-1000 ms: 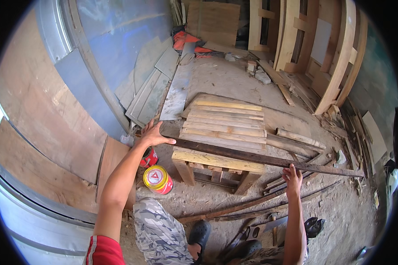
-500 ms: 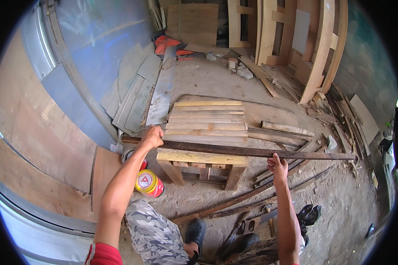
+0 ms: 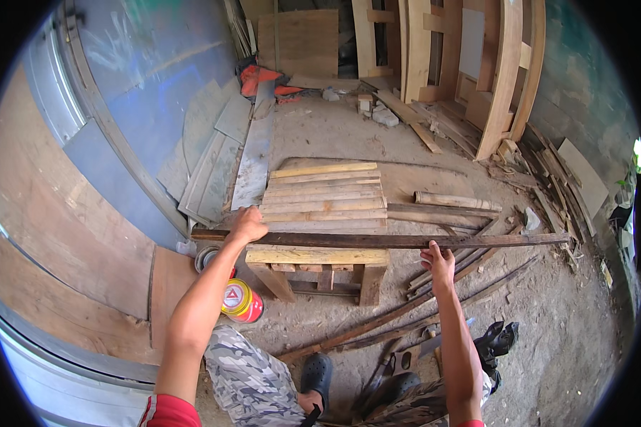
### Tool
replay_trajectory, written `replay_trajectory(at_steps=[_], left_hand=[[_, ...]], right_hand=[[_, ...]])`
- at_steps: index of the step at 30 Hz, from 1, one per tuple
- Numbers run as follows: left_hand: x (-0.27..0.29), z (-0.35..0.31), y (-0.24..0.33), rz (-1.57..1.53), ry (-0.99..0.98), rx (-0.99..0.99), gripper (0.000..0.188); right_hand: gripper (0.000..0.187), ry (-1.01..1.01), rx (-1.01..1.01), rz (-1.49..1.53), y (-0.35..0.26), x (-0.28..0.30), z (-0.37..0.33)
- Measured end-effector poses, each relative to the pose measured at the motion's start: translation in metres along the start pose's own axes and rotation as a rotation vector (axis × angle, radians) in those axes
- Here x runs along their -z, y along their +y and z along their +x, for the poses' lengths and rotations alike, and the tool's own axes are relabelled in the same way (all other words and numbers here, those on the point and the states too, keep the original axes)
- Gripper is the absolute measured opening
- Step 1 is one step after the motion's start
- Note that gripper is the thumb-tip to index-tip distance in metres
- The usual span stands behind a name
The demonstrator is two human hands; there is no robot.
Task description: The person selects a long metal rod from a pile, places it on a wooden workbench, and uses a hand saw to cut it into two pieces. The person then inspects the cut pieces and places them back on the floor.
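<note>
A long dark wooden strip point(image 3: 342, 240) runs crosswise in front of me, above the near part of a low slatted bench point(image 3: 313, 257). My left hand point(image 3: 248, 226) is closed over the strip towards its left end. Right of the bench, my right hand point(image 3: 438, 262) grips the strip from below, thumb on top and fingers beneath. The strip's right end sticks out well past that hand. Pale bamboo-like slats point(image 3: 324, 193) lie side by side across the bench top, and the strip hides part of the gap near the front slat.
A red and yellow can point(image 3: 242, 302) stands left of the bench, with another open can point(image 3: 206, 257) behind it. Long wood strips point(image 3: 377, 324) and a handsaw point(image 3: 406, 359) lie on the floor at right. Boards point(image 3: 217, 153) lean along the left wall; wooden frames point(image 3: 502, 78) stand at back right.
The view has shifted slightly. The strip's right side has risen a little, so it lies more level; my right hand has shifted slightly left and up. Both hands keep their hold.
</note>
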State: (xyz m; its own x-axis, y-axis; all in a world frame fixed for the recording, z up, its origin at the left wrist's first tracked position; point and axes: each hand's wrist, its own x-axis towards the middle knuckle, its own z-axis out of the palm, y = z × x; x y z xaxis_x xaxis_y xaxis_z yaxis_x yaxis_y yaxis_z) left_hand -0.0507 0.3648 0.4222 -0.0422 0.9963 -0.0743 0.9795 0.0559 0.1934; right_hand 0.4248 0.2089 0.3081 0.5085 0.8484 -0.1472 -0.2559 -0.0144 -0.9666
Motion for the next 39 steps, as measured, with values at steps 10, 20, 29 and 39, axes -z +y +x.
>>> replay_trajectory(at_steps=[10,20,29,39], left_hand=[[-0.015,-0.056,0.098,-0.066,-0.265,-0.047,0.156],[-0.039,-0.062,0.111,0.038,-0.003,-0.115,0.137],[-0.051,-0.064,0.15,-0.213,0.145,-0.488,0.054],[-0.052,-0.077,0.172,-0.269,0.13,-0.362,0.02]], right_hand=[[0.042,0.002,0.007,-0.009,0.006,0.007,0.003],[0.037,0.0,0.002,-0.001,0.005,0.006,0.0],[0.039,0.019,0.023,-0.017,0.0,-0.003,-0.003],[0.038,0.015,-0.019,0.0,0.003,-0.005,-0.002]])
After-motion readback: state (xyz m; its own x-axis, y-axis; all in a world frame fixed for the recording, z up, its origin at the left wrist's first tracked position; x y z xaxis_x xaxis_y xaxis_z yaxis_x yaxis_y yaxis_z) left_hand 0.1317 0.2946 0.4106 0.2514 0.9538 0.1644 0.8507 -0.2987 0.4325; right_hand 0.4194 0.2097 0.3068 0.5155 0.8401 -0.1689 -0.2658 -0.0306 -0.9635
